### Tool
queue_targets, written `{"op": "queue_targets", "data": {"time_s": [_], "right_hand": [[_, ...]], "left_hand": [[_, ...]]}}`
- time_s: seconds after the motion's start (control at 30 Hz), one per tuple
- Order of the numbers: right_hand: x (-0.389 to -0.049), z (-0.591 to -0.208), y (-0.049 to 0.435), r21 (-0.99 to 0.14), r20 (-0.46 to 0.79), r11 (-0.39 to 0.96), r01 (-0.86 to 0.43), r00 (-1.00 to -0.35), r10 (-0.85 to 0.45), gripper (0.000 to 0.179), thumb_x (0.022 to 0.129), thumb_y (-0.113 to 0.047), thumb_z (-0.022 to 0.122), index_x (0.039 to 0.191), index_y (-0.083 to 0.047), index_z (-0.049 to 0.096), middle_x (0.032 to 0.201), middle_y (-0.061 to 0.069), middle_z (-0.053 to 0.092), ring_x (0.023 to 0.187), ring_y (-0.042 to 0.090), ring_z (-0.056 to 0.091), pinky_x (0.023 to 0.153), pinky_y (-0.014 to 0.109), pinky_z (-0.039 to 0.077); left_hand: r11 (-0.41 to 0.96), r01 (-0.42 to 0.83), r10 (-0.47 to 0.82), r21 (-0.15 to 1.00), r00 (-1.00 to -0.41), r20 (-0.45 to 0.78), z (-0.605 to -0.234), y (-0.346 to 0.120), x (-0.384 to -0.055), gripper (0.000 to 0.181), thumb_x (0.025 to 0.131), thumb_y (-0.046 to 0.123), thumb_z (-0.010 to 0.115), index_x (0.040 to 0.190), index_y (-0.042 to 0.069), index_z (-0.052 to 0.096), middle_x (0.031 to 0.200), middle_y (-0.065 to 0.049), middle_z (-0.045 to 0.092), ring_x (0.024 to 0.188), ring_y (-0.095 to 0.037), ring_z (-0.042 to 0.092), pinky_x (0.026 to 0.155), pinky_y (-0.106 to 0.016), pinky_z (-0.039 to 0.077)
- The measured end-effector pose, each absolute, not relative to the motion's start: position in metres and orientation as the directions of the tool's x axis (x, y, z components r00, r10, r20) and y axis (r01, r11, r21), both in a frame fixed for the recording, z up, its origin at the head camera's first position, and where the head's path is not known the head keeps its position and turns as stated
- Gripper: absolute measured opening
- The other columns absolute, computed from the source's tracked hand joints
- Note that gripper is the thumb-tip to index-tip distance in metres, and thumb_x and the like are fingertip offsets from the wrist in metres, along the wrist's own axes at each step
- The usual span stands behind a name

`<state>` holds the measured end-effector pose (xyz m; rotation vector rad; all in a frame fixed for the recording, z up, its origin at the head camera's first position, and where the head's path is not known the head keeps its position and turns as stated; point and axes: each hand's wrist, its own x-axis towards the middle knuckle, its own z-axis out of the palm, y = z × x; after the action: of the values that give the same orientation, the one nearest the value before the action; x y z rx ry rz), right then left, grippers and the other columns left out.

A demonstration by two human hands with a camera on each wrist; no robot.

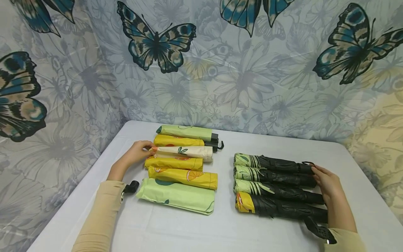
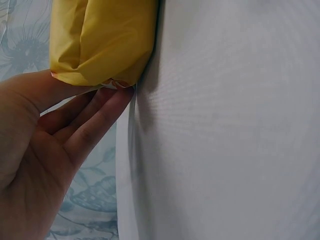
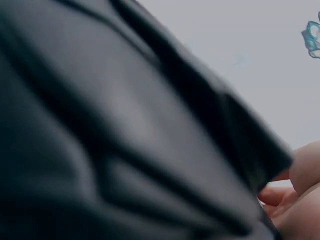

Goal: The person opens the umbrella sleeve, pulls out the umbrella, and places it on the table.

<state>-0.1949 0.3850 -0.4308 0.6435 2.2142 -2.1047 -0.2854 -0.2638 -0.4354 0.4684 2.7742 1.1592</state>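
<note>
1. A yellow fabric bundle (image 2: 105,40) with a hemmed end sits upper left.
2. The bare left hand (image 2: 42,140) reaches that end, thumb tip hidden.
3. A smooth white table (image 2: 230,130) spans the right.
4. Pale-blue floral fabric (image 2: 95,192) shows beyond.

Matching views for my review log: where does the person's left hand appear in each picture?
Head: the left hand is left of centre, at the left end of the cream bundle.
Left wrist: the left hand fills the lower left, just below a yellow bundle.
Right wrist: not in it; only the right hand shows, lower right.
Landmark: the white table, in the head and left wrist views.
</note>
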Motion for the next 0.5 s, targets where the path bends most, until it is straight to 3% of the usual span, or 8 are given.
{"op": "queue_targets", "data": {"time_s": [0.1, 0.17, 0.23, 0.3, 0.4, 0.5], "right_hand": [[-0.1971, -0.43, 0.3837, -0.93, -0.305, 0.104, 0.351, -0.901, 0.308, 0.071, 0.101, -0.035, 0.049, 0.153, 0.002, 0.017, 0.09, -0.03, 0.052, 0.08, -0.015, 0.046, 0.072, 0.003, 0.043], [-0.1981, -0.4296, 0.3828, -0.91, -0.322, 0.154, 0.386, -0.889, 0.327, 0.069, 0.102, -0.036, 0.045, 0.153, 0.001, 0.017, 0.119, -0.011, 0.058, 0.088, -0.012, 0.045, 0.089, 0.007, 0.046], [-0.1986, -0.4294, 0.3822, -0.888, -0.334, 0.201, 0.414, -0.881, 0.336, 0.068, 0.102, -0.037, 0.041, 0.154, 0.0, 0.017, 0.149, 0.007, 0.041, 0.099, -0.007, 0.045, 0.108, 0.017, 0.04], [-0.1987, -0.4299, 0.3821, -0.874, -0.344, 0.225, 0.432, -0.874, 0.343, 0.067, 0.102, -0.038, 0.04, 0.154, -0.002, 0.017, 0.162, 0.012, 0.016, 0.102, -0.005, 0.043, 0.117, 0.023, 0.032], [-0.1984, -0.4307, 0.3822, -0.868, -0.341, 0.242, 0.434, -0.874, 0.346, 0.068, 0.102, -0.04, 0.04, 0.154, -0.002, 0.018, 0.163, 0.014, 0.012, 0.101, -0.006, 0.042, 0.114, 0.021, 0.035], [-0.1979, -0.4304, 0.3818, -0.873, -0.327, 0.245, 0.423, -0.878, 0.35, 0.07, 0.101, -0.041, 0.043, 0.154, -0.001, 0.02, 0.157, 0.013, 0.022, 0.092, -0.011, 0.039, 0.091, 0.009, 0.043]], "left_hand": [[0.661, 0.242, 0.318, 0.71, -0.948, 0.027, -0.4348, -0.2637, -0.285, 0.013, 0.094, 0.009, 0.064, 0.105, 0.005, 0.071, 0.099, -0.014, 0.072, 0.083, -0.021, 0.066, 0.07, -0.03, 0.053], [0.664, 0.246, 0.317, 0.706, -0.948, 0.032, -0.4348, -0.2638, -0.285, 0.013, 0.094, 0.009, 0.064, 0.105, 0.005, 0.071, 0.099, -0.014, 0.072, 0.085, -0.022, 0.066, 0.071, -0.031, 0.053], [0.668, 0.252, 0.318, 0.7, -0.947, 0.037, -0.4347, -0.2636, -0.285, 0.013, 0.094, 0.009, 0.064, 0.104, 0.005, 0.071, 0.099, -0.014, 0.072, 0.088, -0.022, 0.066, 0.073, -0.031, 0.053], [0.67, 0.256, 0.32, 0.697, -0.946, 0.04, -0.4345, -0.2635, -0.285, 0.013, 0.094, 0.009, 0.064, 0.104, 0.005, 0.071, 0.098, -0.013, 0.072, 0.089, -0.023, 0.066, 0.074, -0.031, 0.053], [0.672, 0.263, 0.325, 0.692, -0.945, 0.043, -0.4335, -0.263, -0.2846, 0.013, 0.094, 0.009, 0.064, 0.104, 0.005, 0.071, 0.097, -0.013, 0.072, 0.09, -0.023, 0.066, 0.075, -0.032, 0.053], [0.678, 0.266, 0.324, 0.686, -0.945, 0.046, -0.433, -0.2628, -0.2844, 0.013, 0.094, 0.009, 0.065, 0.104, 0.005, 0.072, 0.097, -0.012, 0.073, 0.091, -0.024, 0.066, 0.076, -0.032, 0.053]]}}
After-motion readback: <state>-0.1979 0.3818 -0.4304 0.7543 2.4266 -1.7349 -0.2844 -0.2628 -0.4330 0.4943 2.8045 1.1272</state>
